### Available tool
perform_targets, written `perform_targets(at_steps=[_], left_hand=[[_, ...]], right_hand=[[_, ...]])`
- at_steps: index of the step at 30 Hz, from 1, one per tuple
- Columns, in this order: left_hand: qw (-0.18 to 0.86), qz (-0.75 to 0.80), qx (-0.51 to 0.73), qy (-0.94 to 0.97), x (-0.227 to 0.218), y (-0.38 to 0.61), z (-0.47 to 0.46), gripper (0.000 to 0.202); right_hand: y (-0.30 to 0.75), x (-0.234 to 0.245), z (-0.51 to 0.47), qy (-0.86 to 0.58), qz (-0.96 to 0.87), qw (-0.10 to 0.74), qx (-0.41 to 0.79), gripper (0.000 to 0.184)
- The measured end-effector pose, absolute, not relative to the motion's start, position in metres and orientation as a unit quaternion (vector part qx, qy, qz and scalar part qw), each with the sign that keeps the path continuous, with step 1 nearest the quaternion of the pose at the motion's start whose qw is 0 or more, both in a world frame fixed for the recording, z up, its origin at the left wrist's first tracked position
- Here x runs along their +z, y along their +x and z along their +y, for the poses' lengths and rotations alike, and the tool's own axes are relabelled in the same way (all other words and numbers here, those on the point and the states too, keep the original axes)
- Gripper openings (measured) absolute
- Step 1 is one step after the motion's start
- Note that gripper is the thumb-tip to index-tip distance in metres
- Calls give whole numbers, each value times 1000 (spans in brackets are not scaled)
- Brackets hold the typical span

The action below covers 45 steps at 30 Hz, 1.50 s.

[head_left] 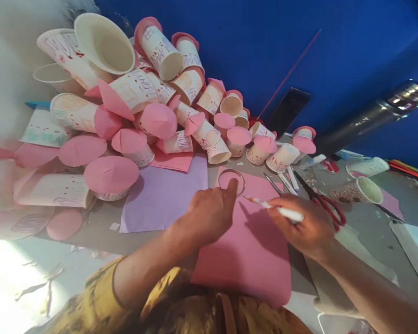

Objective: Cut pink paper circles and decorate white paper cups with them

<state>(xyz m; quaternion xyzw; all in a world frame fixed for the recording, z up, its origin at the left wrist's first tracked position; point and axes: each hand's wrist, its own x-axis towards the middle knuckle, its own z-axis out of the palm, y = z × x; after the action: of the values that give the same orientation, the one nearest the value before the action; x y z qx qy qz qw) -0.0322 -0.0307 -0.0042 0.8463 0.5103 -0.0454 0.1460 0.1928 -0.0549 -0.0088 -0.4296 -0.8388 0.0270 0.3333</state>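
Observation:
A sheet of pink paper [251,260] lies in front of me, with a thin metal bangle [244,182] flat on its far left part. My left hand [211,213] presses the bangle down with the index finger while its other fingers are curled under. Between the fingers of my right hand [304,227] is a white marker [289,214]. The marker's orange-red tip points left, close to the bangle's near right edge; whether it touches the paper I cannot tell. A sheet of purple paper [170,195] lies left of the pink one.
Decorated paper cups [135,88] with pink paper tops are heaped at left and back. Red-handled scissors [325,199], several markers [292,179] and a speckled cup [355,191] lie right. A phone [289,109] and dark cylinder [362,120] lean at the blue wall [251,37]. A power strip [414,243] is far right.

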Motion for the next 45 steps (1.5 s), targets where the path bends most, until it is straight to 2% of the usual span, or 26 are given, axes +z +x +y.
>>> perform_targets(at_steps=[3,6,10,16,24,32,37,40,45], left_hand=[[139,510,-64,846,4,-38,-21,58],[142,489,-83,857,12,-37,-13,61],[149,484,-90,858,17,-33,-7,62],[127,484,-94,861,15,-30,-2,68],[85,494,-157,851,21,-23,-12,67],[64,507,-142,848,17,-25,-18,61],[73,520,-119,843,9,-24,-17,39],[77,535,-81,837,-6,-19,-15,31],[87,526,13,846,-13,-24,-22,39]], right_hand=[[183,-25,-72,-318,-889,328,35,16],[171,-31,-74,-265,-912,312,3,22],[160,-33,-66,-250,-929,270,-47,13],[152,-45,-56,-250,-934,242,-81,23],[158,-45,-58,-271,-930,235,-80,18],[195,-40,-51,-341,-902,265,-25,15],[218,-30,-37,-420,-826,373,-35,11],[225,-20,-40,-479,-784,393,-38,13],[231,-18,-56,-481,-773,411,-48,12]])
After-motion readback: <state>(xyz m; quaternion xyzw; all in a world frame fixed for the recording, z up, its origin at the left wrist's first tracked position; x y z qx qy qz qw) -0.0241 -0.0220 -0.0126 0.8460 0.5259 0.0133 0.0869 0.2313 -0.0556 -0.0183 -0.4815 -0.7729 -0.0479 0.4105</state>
